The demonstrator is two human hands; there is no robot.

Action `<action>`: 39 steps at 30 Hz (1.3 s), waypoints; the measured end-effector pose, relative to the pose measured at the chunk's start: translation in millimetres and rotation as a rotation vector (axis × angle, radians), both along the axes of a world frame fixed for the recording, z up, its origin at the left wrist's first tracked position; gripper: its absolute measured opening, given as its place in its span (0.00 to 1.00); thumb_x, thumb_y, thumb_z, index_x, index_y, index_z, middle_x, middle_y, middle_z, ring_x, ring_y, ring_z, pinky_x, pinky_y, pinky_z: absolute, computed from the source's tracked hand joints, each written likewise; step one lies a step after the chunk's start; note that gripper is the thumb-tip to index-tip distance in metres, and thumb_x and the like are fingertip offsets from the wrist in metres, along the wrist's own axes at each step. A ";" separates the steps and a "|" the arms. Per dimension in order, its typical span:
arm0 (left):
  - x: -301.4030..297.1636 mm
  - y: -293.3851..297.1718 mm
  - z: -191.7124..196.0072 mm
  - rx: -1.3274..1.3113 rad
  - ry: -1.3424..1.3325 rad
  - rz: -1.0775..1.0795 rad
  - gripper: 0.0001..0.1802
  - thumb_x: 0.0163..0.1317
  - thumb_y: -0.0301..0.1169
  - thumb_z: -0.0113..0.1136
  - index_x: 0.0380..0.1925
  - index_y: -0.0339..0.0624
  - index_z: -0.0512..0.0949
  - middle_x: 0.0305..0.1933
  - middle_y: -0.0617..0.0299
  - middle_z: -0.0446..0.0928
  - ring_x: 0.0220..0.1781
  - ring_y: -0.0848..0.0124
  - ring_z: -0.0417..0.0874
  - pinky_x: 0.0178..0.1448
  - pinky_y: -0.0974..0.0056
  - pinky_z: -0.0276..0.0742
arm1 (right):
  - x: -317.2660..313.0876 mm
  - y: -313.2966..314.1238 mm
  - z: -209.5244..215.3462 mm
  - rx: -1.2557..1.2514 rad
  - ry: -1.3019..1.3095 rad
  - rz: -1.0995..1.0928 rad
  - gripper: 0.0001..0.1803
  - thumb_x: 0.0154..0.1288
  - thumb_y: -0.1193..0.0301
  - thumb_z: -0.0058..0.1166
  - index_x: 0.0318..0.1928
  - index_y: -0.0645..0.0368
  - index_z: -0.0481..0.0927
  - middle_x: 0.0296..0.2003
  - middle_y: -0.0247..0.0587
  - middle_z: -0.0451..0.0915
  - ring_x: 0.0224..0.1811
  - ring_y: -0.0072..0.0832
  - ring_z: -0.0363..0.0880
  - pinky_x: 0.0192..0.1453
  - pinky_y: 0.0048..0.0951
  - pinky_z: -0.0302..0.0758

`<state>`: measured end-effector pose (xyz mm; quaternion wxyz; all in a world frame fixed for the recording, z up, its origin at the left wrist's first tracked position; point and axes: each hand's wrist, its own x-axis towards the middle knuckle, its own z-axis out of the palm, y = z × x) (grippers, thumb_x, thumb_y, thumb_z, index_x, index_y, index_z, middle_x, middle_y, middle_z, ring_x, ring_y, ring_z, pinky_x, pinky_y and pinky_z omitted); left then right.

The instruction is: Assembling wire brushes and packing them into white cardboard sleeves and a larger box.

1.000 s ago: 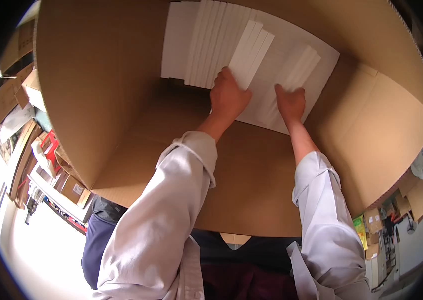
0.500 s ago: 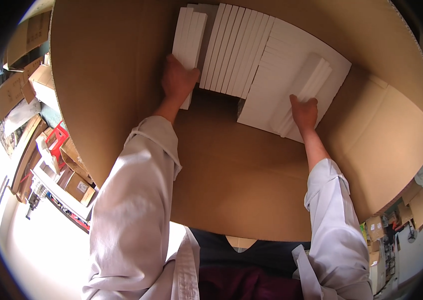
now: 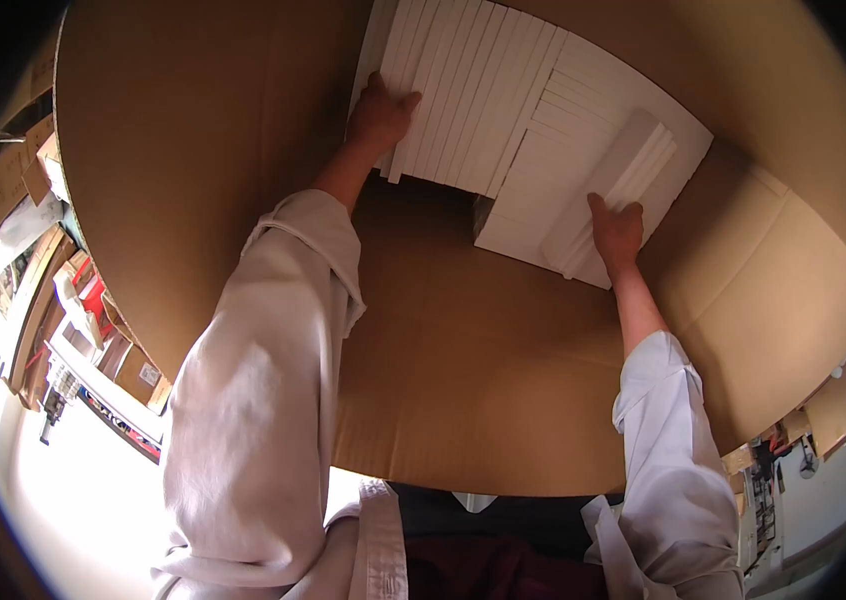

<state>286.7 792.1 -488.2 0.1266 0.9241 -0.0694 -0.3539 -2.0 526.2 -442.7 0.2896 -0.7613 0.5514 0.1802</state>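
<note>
A row of slim white boxes [image 3: 468,90] stands packed on edge inside a deep brown carton [image 3: 483,350]. My left hand [image 3: 381,118] grips the boxes at the row's left end, thumb on their right side and fingers round the left. To the right, a flat white surface of packed boxes [image 3: 518,215] carries a small bundle of slim white boxes [image 3: 633,165], lying at a slant. My right hand [image 3: 618,232] is closed about the near part of this bundle, its thumb across it; the other fingers are partly hidden.
The carton's tall walls rise round both arms, with a lighter flap or panel [image 3: 773,270] on the right. Outside on the left are stacked cardboard boxes [image 3: 18,180] and a red object [image 3: 93,300]. More cardboard [image 3: 833,410] stands beyond the right side.
My left hand has moved up and slightly right. The boxes in it, earlier apart from the row and sticking out nearer, now sit against it. My right hand has barely moved.
</note>
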 end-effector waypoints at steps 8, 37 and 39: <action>-7.3 -5.0 -5.8 0.013 0.068 0.028 0.49 0.71 0.50 0.58 0.78 0.35 0.44 0.71 0.34 0.65 0.71 0.44 0.72 0.70 0.49 0.74 | -2.1 -2.4 8.9 0.025 -0.056 -0.013 0.38 0.57 0.51 0.69 0.46 0.78 0.71 0.43 0.70 0.82 0.49 0.58 0.83 0.54 0.48 0.78; -52.1 -32.2 33.6 -0.366 -0.259 -0.049 0.25 0.69 0.42 0.61 0.59 0.37 0.76 0.55 0.40 0.81 0.58 0.50 0.83 0.62 0.54 0.79 | 6.1 0.1 19.7 0.224 -0.094 -0.086 0.48 0.56 0.43 0.70 0.61 0.74 0.71 0.49 0.60 0.84 0.51 0.48 0.85 0.59 0.41 0.78; -72.0 -65.5 54.2 -0.402 0.010 -0.123 0.21 0.66 0.40 0.63 0.54 0.38 0.80 0.51 0.42 0.82 0.54 0.52 0.85 0.59 0.55 0.80 | 1.9 1.5 21.5 0.207 -0.162 -0.079 0.44 0.59 0.45 0.68 0.59 0.72 0.73 0.49 0.58 0.84 0.50 0.46 0.85 0.58 0.40 0.78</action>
